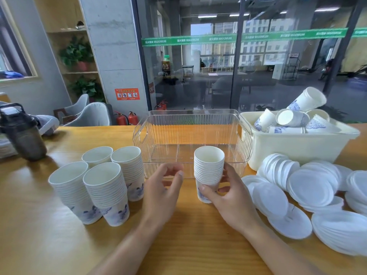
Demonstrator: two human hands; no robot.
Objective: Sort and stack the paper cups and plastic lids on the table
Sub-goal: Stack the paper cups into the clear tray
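Cups in four upright stacks [103,183] stand on the table [29,225] at left, the left hand [164,187] beside them with fingers loosely curled, holding nothing. The right hand [226,193] grips a fifth stack [208,171] before the clear bin [190,133]. Right of it lie lids [309,193], and behind them loose cups fill a cream tub [297,147].

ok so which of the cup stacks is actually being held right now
The cup stack in front of the clear bin: the right hand grips it, while the four stacks at left stand untouched.
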